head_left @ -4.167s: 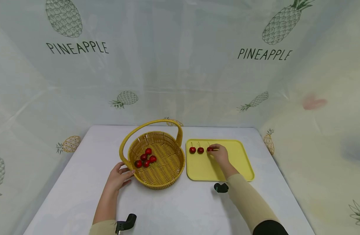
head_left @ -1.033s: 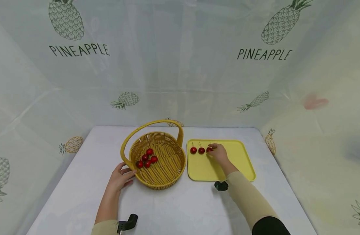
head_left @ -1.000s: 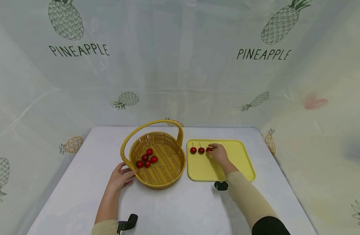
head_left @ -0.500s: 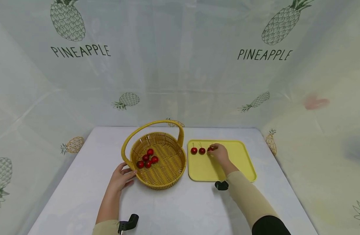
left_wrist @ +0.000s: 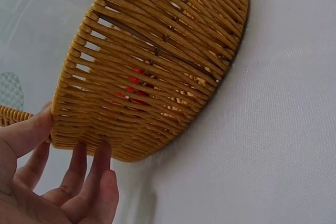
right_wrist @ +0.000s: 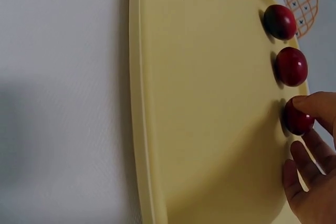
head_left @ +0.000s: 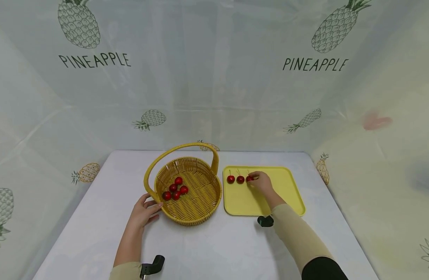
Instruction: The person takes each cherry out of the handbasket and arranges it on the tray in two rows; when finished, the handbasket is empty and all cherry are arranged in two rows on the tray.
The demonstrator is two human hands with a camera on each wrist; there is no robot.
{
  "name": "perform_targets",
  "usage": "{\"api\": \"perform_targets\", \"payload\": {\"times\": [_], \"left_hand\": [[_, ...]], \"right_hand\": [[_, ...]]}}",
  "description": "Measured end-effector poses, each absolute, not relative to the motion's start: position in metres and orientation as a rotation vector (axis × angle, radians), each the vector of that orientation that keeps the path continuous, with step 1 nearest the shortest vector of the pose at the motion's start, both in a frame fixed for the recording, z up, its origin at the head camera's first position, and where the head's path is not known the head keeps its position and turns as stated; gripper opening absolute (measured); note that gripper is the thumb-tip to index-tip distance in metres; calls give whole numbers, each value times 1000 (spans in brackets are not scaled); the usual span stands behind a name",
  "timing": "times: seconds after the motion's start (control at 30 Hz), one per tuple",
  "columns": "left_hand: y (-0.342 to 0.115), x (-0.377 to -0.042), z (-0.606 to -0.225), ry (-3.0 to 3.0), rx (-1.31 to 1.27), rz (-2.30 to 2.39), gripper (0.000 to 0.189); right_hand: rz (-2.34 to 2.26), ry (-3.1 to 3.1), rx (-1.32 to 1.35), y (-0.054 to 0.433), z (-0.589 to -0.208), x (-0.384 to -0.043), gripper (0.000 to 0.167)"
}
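My left hand (head_left: 143, 210) holds the side of a yellow wicker basket (head_left: 200, 202), near the foot of its tall handle. In the left wrist view the thumb lies at the basket's rim (left_wrist: 65, 72) and the fingertips (left_wrist: 102, 153) touch the outer wall. Several red cherries (head_left: 173, 188) lie in the basket's left part. On the yellow tray (head_left: 263, 206), my right hand (head_left: 263, 182) pinches a cherry (right_wrist: 298, 118), its thumb on top. Two more cherries, one in the middle (right_wrist: 291, 66) and one at the left end (right_wrist: 280, 22), complete a row along the far edge, stems pointing away.
The basket and the tray stand side by side on a white-covered table (head_left: 207, 249). A pale curtain (head_left: 214, 77) printed with pineapples hangs behind and at both sides. The basket's handle (head_left: 179, 147) arches above its far left side.
The right hand's fingers have shifted slightly about the third cherry, which stays in the same spot. The left hand, the basket and the other cherries keep their places; the head view sways slightly.
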State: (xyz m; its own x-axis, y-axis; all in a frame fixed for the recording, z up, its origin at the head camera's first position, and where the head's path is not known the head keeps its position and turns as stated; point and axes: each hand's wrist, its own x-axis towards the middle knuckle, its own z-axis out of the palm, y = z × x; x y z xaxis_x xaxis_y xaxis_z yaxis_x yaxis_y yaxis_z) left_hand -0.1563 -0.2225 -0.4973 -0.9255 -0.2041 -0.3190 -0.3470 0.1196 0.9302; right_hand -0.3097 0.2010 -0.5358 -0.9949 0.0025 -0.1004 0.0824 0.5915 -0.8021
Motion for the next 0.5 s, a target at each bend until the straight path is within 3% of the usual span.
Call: {"api": "perform_targets", "payload": {"times": [0.5], "left_hand": [[-223,-155,-496,2261,-564,1936,68]], "right_hand": [[-1392,2730,53,202,-525,-310,33]]}}
